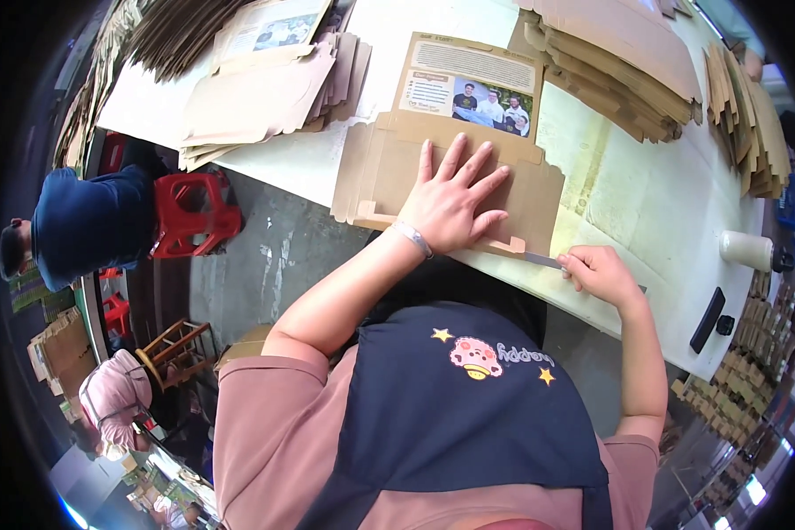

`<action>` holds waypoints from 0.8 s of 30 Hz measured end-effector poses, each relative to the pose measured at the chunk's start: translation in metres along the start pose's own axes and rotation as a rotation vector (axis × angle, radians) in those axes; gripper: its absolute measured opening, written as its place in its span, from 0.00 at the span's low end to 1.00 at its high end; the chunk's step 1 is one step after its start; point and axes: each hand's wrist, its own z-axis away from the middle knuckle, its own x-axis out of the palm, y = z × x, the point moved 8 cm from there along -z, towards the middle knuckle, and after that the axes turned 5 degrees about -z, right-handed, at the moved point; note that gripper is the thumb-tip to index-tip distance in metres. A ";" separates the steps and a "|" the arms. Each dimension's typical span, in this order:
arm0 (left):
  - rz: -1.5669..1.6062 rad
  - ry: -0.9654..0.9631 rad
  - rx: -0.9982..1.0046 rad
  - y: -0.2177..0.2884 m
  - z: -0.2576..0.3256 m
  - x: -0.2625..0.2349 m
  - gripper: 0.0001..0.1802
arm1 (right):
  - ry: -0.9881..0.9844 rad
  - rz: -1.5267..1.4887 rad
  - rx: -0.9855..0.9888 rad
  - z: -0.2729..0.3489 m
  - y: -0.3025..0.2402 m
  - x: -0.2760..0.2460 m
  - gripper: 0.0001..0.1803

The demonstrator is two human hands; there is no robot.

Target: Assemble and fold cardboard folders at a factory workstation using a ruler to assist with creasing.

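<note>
At the far left, a person in a dark blue top (84, 221) is bent over beside a red plastic stool (190, 215), and a wooden stool (175, 349) stands on the grey floor below them. On the upper left part of the white table (662, 212) lies a stack of flat cardboard blanks (256, 88), fanned out and overhanging the table edge. Near the centre, a flat die-cut cardboard box blank (380, 172) lies on the table with its near edge projecting past the table rim; a printed panel with a photograph (473, 84) forms its far end. The left hand (455, 199) rests palm-down on this blank, fingers spread wide and flat, with a silver bracelet (412, 237) at the wrist. Just right of the blank's near corner, the right hand (596, 269) is closed around a thin metal blade (539, 259), whose tip touches the blank's edge at the tab. Further right, tall stacks of cardboard blanks (627, 62) occupy the upper table. A white bottle (749, 250) lies near the right edge, with a black flat device (707, 320) just below it.
</note>
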 end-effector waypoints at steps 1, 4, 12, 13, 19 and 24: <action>0.005 0.021 0.009 -0.001 -0.001 0.000 0.36 | 0.054 0.055 -0.028 0.001 -0.001 -0.001 0.19; 0.007 -0.025 -0.005 0.001 -0.004 0.002 0.36 | 0.201 0.168 -0.114 0.012 -0.001 0.001 0.19; -0.024 -0.268 0.133 0.027 0.031 -0.005 0.40 | 0.278 0.229 0.102 0.124 0.082 -0.091 0.12; -0.014 -0.307 0.167 0.035 0.039 -0.006 0.40 | 0.348 0.220 0.052 0.144 0.086 -0.099 0.10; 0.141 -0.231 0.290 0.040 0.033 -0.007 0.38 | 0.560 0.223 0.015 0.202 0.063 -0.109 0.12; -0.145 -0.169 0.240 -0.007 -0.026 -0.015 0.62 | 0.605 0.311 0.089 0.207 0.052 -0.100 0.14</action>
